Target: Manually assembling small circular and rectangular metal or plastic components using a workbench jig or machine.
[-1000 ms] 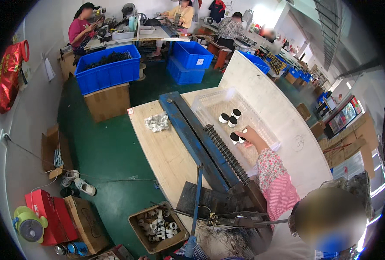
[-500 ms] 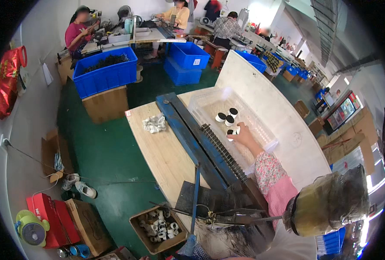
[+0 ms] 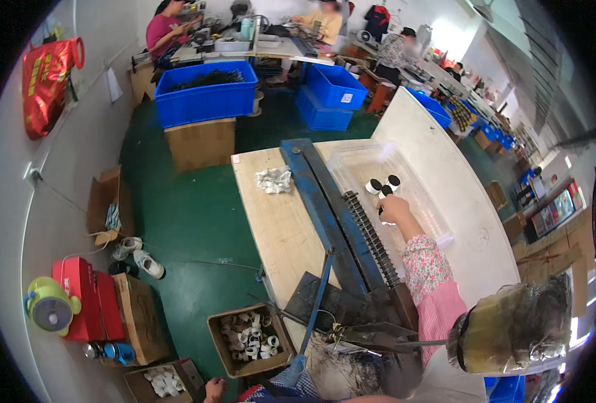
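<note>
My right hand (image 3: 396,209) reaches into a clear plastic bin (image 3: 439,225) on the table, its fingers closed around a small white cylinder with a black top (image 3: 381,211), mostly covered by the hand. Just beyond the fingertips stand a few more such black-topped white cylinders (image 3: 374,186). Only a small part of my left hand (image 3: 215,389) shows at the bottom edge, beside a carton of white pieces, and its fingers cannot be made out well.
A blue metal rail (image 3: 325,208) and a coiled spring-like rod (image 3: 372,238) lie left of the bin. A white board (image 3: 445,174) stands along its right side. A wrapped cylinder (image 3: 506,329) juts in at lower right. Cartons of white parts (image 3: 220,359) sit on the floor.
The whole scene has shifted to the right in the picture as the view turned. My right hand stays at the cylinders in the bin, and part of my left hand has come into view.
</note>
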Tool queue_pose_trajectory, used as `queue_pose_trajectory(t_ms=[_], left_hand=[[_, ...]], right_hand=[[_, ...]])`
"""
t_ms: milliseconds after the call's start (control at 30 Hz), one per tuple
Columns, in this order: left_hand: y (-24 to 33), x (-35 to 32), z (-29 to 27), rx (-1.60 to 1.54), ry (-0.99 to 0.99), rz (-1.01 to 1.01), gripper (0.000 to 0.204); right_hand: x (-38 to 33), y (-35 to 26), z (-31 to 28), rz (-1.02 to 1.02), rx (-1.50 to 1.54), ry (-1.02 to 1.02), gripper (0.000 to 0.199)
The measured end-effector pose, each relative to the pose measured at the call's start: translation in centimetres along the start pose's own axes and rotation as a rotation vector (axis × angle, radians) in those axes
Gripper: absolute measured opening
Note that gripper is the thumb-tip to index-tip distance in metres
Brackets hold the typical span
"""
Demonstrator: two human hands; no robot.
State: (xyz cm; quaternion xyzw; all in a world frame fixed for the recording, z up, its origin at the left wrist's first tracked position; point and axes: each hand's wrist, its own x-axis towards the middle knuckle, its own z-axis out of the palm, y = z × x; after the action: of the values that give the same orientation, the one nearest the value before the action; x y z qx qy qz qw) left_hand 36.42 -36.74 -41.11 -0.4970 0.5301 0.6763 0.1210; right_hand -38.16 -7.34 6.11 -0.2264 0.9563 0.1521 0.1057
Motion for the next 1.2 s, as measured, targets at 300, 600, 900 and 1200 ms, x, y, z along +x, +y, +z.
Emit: queue_pose_trajectory(t_ms=[300, 600, 900, 1200], left_hand=[[2.7, -2.9, 0.3, 0.040, 0.025, 0.106, 0.030], [27.0, -18.4, 5.3, -0.073, -0.297, 0.321, 0.020], [35.3, -33.8, 20.5, -0.039, -1.274, 0.487, 0.064], [29.8, -35.7, 27.0, 0.141, -1.168, 0.132, 0.053]], right_hand=[[-2.8, 0.5, 2.5, 0.012, 0.255, 0.375, 0.033], [-31.6, 2.1, -9.0, -0.352, 1.430, 0.602, 0.041], [-53.7, -14.6, 1.6, -0.171, 0.996, 0.471, 0.039], [-59.4, -15.6, 9.4, 0.054, 0.837, 0.635, 0.044]])
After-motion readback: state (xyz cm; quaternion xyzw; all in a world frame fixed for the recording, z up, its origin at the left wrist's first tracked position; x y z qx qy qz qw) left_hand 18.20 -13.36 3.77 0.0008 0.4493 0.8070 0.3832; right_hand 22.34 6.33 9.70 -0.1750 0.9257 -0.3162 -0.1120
